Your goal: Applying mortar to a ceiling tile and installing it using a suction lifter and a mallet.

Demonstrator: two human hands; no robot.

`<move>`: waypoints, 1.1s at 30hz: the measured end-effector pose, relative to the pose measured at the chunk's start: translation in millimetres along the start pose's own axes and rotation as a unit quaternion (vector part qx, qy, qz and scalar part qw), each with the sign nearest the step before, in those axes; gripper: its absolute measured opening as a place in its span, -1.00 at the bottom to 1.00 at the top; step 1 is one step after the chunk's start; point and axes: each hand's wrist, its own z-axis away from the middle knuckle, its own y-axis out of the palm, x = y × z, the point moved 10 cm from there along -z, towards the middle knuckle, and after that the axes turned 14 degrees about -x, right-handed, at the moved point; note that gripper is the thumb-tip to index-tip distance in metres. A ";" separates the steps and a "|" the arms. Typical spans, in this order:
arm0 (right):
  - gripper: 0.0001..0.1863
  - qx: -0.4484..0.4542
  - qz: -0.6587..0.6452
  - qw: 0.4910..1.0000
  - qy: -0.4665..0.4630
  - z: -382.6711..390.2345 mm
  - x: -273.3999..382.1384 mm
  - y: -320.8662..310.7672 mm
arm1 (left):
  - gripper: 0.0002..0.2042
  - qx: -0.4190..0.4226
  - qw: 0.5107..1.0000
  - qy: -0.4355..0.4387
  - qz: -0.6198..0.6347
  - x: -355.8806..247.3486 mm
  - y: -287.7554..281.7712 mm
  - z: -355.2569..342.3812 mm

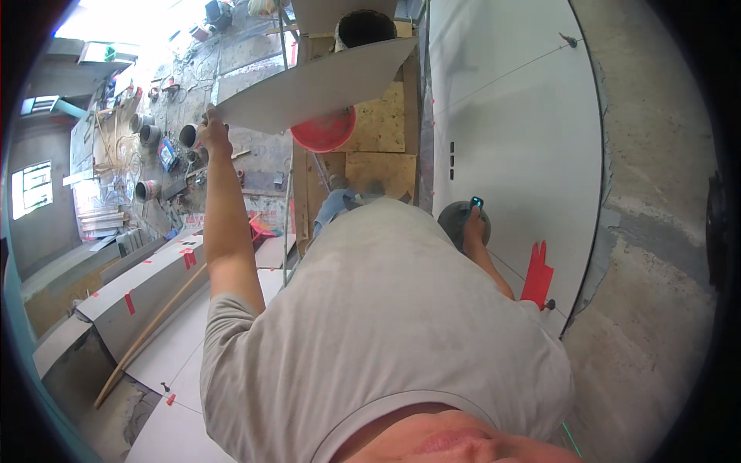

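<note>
My left hand [215,133] reaches out at the far left, its fingers closed on the corner of a thin pale tile [309,92]. This tile slants above the scaffold boards and partly covers a red bucket [330,133]. At my right side, my right hand [474,230] is wrapped round the handle of a round, dark suction-pad tool [451,218] with a small lit display. Its pad lies against the large white wall tile [525,154]; whether it is stuck on cannot be told. My palm is hidden.
Wooden scaffold boards [380,174] lie under me, with a metal pole [289,193] beside them. A red plastic piece [538,272] sticks to the wall tile's edge. Another bucket [366,29] stands ahead. Far below, the floor holds several buckets [148,136], cables and tools.
</note>
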 end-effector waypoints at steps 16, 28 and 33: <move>-0.53 0.167 0.136 0.975 -0.047 -17.7 -49.1 45.2 | -0.55 0.063 0.997 -0.028 -0.030 0.3 3.7 -3.8; -0.37 0.143 0.219 0.949 -0.177 -3.5 0.4 159.1 | -0.57 0.078 0.994 -0.071 -0.025 -1.9 0.6 5.8; -0.29 0.219 0.043 0.952 -0.211 17.2 63.4 295.1 | -0.43 0.125 0.989 -0.080 0.031 -0.4 7.6 21.0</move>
